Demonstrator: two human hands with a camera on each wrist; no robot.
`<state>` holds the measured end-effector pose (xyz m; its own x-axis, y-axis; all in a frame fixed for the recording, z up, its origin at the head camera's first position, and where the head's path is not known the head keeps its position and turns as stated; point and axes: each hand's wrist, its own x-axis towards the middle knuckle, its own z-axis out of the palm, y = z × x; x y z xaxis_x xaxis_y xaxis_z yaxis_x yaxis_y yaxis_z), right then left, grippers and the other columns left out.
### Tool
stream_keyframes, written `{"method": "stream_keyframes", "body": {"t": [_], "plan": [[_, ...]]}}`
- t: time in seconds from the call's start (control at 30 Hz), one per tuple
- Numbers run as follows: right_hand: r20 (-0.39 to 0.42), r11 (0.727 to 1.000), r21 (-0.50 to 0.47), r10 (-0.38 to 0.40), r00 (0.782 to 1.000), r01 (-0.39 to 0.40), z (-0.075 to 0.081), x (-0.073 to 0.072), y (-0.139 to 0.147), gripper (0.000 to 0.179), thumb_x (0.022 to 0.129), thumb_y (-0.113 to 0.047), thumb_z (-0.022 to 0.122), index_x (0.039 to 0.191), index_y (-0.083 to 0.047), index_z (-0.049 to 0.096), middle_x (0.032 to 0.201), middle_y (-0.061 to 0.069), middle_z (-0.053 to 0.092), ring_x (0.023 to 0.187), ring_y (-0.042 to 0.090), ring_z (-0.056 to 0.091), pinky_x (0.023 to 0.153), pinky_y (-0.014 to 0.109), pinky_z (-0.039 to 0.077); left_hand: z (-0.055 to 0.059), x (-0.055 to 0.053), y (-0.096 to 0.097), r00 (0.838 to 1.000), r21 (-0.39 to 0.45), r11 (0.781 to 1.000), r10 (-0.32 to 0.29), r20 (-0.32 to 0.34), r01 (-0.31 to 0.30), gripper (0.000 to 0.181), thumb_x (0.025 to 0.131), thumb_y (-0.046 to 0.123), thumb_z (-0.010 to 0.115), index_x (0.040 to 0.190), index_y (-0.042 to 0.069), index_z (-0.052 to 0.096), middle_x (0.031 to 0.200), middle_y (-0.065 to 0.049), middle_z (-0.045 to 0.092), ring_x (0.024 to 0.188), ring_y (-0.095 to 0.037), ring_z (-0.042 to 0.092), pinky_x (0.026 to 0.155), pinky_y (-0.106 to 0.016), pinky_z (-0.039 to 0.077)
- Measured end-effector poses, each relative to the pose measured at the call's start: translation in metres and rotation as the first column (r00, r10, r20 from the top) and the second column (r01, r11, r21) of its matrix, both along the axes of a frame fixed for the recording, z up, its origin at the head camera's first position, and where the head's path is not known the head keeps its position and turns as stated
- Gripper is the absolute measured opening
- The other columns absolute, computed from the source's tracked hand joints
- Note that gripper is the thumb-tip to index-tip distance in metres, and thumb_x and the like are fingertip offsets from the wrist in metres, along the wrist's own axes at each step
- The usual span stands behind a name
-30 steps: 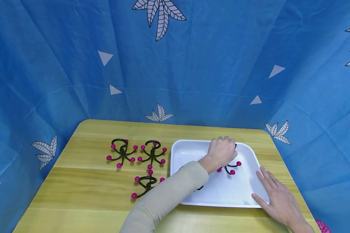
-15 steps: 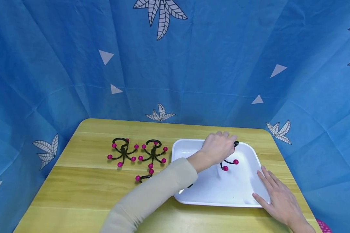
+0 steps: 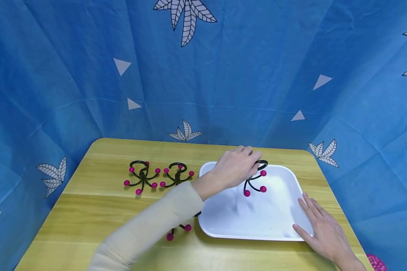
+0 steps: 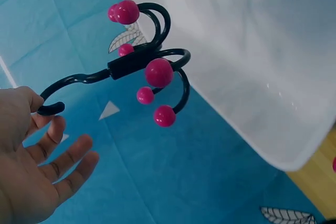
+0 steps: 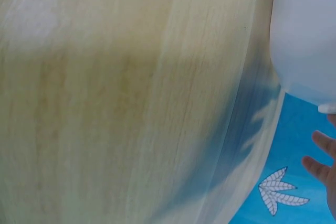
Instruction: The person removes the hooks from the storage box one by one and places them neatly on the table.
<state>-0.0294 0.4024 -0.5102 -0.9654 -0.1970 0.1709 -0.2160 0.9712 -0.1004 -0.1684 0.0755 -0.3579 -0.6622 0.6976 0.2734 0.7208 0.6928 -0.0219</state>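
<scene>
My left hand [image 3: 237, 165] is over the left half of the white tray [image 3: 274, 218]. Between thumb and forefinger it pinches the curved end of a black multi-arm hanger hook [image 4: 131, 64] with pink ball tips, its other fingers spread loosely. In the head view the hook [image 3: 263, 189] hangs above the tray floor, casting a faint shadow there. At the tray's right front corner, my right hand [image 3: 327, 233] rests with straight fingers against the rim; the right wrist view shows only part of this hand [image 5: 326, 169] at its edge.
Two similar hooks, a left one [image 3: 143, 174] and a right one [image 3: 178, 175], stand on the wooden table [image 3: 88, 210] left of the tray. A third hook [image 3: 188, 228] is mostly covered by my left sleeve [image 3: 149, 233]. A blue patterned curtain [image 3: 257, 75] surrounds the table.
My left hand has moved left and slightly up with the hook, whose pink tips have shifted left over the tray. The right hand stays at the tray's corner.
</scene>
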Motion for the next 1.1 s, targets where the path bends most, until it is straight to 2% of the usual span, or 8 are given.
{"method": "stream_keyframes", "body": {"t": [0.2,0.43,0.67,0.83,0.93,1.03,1.07,1.1], "plan": [[0.005,1.0,0.005,0.001,1.0,-0.001,-0.001,0.001,0.001,0.088,0.095,-0.054,0.07,0.164,-0.011,0.037,0.173,0.013,0.033,0.151,0.042,0.042,0.109,0.066,0.043,0.006,-0.003,-0.024,0.998,0.071,0.996,-0.041,-0.044,0.044,0.021,0.111,0.035,0.051,0.119,0.022,0.065,0.096,0.005,0.065,0.075,-0.012,0.054,0.057,-0.02,0.044],[-0.021,1.0,-0.014,0.018,1.0,-0.018,-0.003,0.001,0.003,0.087,0.095,-0.052,0.07,0.165,-0.013,0.036,0.174,0.011,0.031,0.157,0.036,0.037,0.108,0.062,0.043,0.016,-0.005,-0.056,0.996,0.167,0.982,-0.08,-0.034,0.085,0.019,0.11,0.03,0.055,0.118,0.018,0.067,0.093,0.002,0.064,0.075,-0.014,0.052,0.06,-0.022,0.043],[-0.023,0.999,-0.023,0.03,0.999,-0.03,-0.004,0.003,0.002,0.086,0.096,-0.051,0.07,0.165,-0.013,0.035,0.176,0.009,0.028,0.166,0.022,0.019,0.108,0.061,0.041,0.028,-0.003,-0.091,0.997,0.193,0.979,-0.07,0.012,0.067,0.017,0.111,0.03,0.055,0.114,0.018,0.067,0.091,0.002,0.06,0.075,-0.014,0.049,0.063,-0.023,0.041],[-0.031,0.999,-0.015,0.029,0.999,-0.029,-0.004,0.003,0.003,0.086,0.096,-0.051,0.07,0.165,-0.013,0.036,0.175,0.009,0.029,0.165,0.024,0.023,0.108,0.06,0.042,0.034,0.0,-0.115,0.999,0.225,0.973,-0.05,-0.014,0.052,0.016,0.109,0.029,0.058,0.113,0.017,0.068,0.093,0.001,0.063,0.08,-0.015,0.056,0.066,-0.025,0.047],[-0.05,0.999,-0.015,0.033,0.998,-0.034,-0.004,0.002,0.003,0.085,0.096,-0.05,0.07,0.165,-0.014,0.036,0.175,0.009,0.031,0.164,0.024,0.025,0.118,0.056,0.036,0.036,0.002,-0.131,0.999,0.25,0.967,-0.037,-0.039,0.046,0.017,0.108,0.028,0.061,0.114,0.015,0.07,0.097,-0.001,0.067,0.084,-0.017,0.062,0.067,-0.028,0.053],[-0.067,0.999,-0.013,0.045,0.997,-0.046,-0.005,0.002,0.005,0.085,0.096,-0.049,0.071,0.165,-0.014,0.036,0.175,0.008,0.03,0.166,0.019,0.02,0.136,0.035,0.009,0.04,0.005,-0.147,0.999,0.261,0.965,-0.02,-0.043,0.031,0.018,0.108,0.027,0.061,0.116,0.013,0.07,0.102,-0.002,0.069,0.086,-0.019,0.064,0.068,-0.03,0.056],[-0.071,0.999,-0.009,0.05,0.996,-0.051,-0.005,0.001,0.005,0.085,0.096,-0.049,0.071,0.165,-0.013,0.036,0.175,0.008,0.029,0.167,0.017,0.017,0.135,0.025,-0.001,0.041,0.006,-0.152,0.999,0.263,0.964,-0.016,-0.039,0.026,0.019,0.108,0.027,0.061,0.116,0.013,0.07,0.102,-0.002,0.069,0.086,-0.019,0.063,0.068,-0.031,0.055],[-0.077,0.998,-0.005,0.056,0.995,-0.057,-0.005,0.001,0.005,0.085,0.096,-0.049,0.071,0.165,-0.013,0.036,0.175,0.008,0.029,0.167,0.017,0.017,0.133,0.02,-0.005,0.042,0.008,-0.157,0.999,0.266,0.964,-0.012,-0.036,0.021,0.019,0.108,0.026,0.061,0.117,0.012,0.07,0.102,-0.002,0.069,0.086,-0.019,0.063,0.068,-0.03,0.054]]}}
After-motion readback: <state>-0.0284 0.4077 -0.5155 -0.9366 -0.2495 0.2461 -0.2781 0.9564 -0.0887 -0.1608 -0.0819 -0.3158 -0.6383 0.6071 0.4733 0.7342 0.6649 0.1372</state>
